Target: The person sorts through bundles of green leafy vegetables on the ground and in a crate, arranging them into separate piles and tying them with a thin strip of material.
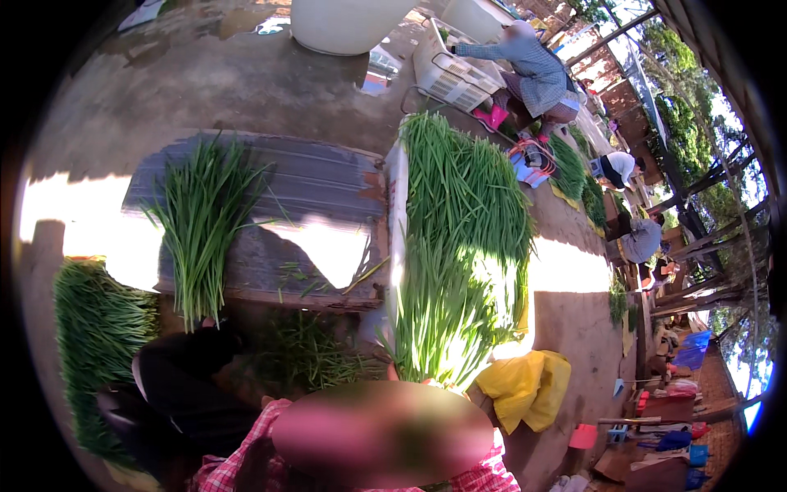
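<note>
A few fingers [392, 371] show at the near end of a white crate [397, 238], against the pale lower ends of long green chive-like leaves [459, 221] heaped in it. Which of my hands they belong to I cannot tell. A large blurred patch covers the rest of both hands. Pink checked sleeves [256, 426] come out on either side of that patch. On a dark ribbed board [320, 176], left of the crate, lies a loose bunch of the same leaves [205, 221], stalks over the near edge.
More stacked leaves [102, 328] stand at far left, beside a dark-trousered leg [184, 377]. Trimmings [307, 353] lie below the board. Yellow cloth [529, 385] is right of the crate. Beyond are a pale tub [344, 25], white baskets [455, 70] and a co-worker [533, 74].
</note>
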A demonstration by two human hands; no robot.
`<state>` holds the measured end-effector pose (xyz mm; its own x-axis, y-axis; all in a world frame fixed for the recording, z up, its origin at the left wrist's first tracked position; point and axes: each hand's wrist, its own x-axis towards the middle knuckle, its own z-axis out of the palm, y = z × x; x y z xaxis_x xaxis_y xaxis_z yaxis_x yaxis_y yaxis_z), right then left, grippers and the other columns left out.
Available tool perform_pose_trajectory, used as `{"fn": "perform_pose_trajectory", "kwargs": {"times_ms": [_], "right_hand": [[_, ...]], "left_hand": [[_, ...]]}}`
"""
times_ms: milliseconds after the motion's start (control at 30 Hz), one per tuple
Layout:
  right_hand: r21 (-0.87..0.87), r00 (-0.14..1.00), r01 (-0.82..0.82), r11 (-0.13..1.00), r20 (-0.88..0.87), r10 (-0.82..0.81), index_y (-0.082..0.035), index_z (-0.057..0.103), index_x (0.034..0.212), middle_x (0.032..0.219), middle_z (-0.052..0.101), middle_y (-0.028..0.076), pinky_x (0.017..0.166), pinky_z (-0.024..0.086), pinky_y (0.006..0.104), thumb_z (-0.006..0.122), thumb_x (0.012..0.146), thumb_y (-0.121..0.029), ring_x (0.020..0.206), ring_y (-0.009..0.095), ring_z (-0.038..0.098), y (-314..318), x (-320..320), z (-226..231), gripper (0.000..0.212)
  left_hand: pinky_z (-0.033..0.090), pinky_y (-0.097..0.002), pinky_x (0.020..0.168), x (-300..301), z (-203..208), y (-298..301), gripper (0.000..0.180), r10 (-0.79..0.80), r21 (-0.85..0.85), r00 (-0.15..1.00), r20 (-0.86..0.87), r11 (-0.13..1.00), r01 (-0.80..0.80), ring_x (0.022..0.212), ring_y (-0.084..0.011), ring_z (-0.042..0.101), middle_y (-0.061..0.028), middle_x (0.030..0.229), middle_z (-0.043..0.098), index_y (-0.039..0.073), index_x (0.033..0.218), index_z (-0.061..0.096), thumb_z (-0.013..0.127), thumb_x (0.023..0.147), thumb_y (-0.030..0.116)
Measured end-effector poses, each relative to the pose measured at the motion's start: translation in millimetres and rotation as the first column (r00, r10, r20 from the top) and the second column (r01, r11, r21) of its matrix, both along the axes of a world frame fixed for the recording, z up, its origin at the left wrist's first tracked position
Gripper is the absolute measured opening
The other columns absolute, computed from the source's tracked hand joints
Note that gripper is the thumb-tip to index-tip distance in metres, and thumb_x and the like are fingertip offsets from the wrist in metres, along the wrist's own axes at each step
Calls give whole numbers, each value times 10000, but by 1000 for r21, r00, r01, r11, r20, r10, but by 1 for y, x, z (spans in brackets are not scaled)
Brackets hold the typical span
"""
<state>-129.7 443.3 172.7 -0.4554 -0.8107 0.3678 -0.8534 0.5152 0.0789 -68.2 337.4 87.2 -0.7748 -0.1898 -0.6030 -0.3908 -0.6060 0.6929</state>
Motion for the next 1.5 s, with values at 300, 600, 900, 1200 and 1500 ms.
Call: {"fn": "perform_pose_trajectory", "kwargs": {"times_ms": [300, 600, 900, 1200, 1500], "right_hand": [[32, 972, 8, 999, 236, -16, -40, 541, 750, 697, 525, 95, 535, 432, 310, 539, 621, -51, 628, 246, 515, -15, 18, 10, 129], [-285, 1000, 3, 959, 29, 5, -47, 560, 778, 719, 543, 93, 557, 443, 322, 548, 644, -91, 650, 250, 532, 10, 16, -32, 142], [-387, 994, 61, 920, 112, -19, -38, 548, 814, 748, 548, 82, 577, 444, 308, 557, 657, -75, 676, 222, 535, 23, 39, -26, 161], [-378, 850, 239, 894, 527, -4, -29, 535, 850, 777, 552, 71, 597, 445, 294, 565, 670, -59, 703, 195, 537, 19, 47, -9, 184], [-363, 163, 553, 750, 930, 330, -20, 523, 885, 806, 556, 60, 616, 447, 280, 574, 684, -43, 730, 167, 540, -70, 14, 6, 209]], "left_hand": [[340, -309, 862, -6, -9, -5, 935, -53, 110, 996, 67, 993, 46, 1017, -220, 442, -190, 1125, 419, -86, 1200, 100, 677, 638, 390], [384, -324, 824, -9, -6, 13, 905, 8, -163, 982, 191, 986, 23, 994, -251, 457, -211, 1098, 432, -81, 1187, 182, 725, 592, 332], [407, -381, 768, 35, 6, 32, 860, -12, -337, 994, 108, 940, 48, 904, -365, 513, -271, 1002, 494, -16, 1208, 208, 659, 617, 418], [431, -318, 724, 59, 55, 19, 581, 178, -229, 968, -178, 949, -217, 848, -245, 563, -157, 937, 565, 8, 1085, 388, 683, 646, 248], [426, -274, 735, 27, 76, -76, 534, 367, -104, 796, -481, 878, -468, 841, -161, 531, -117, 946, 543, -25, 1093, 355, 654, 659, 64]]}}
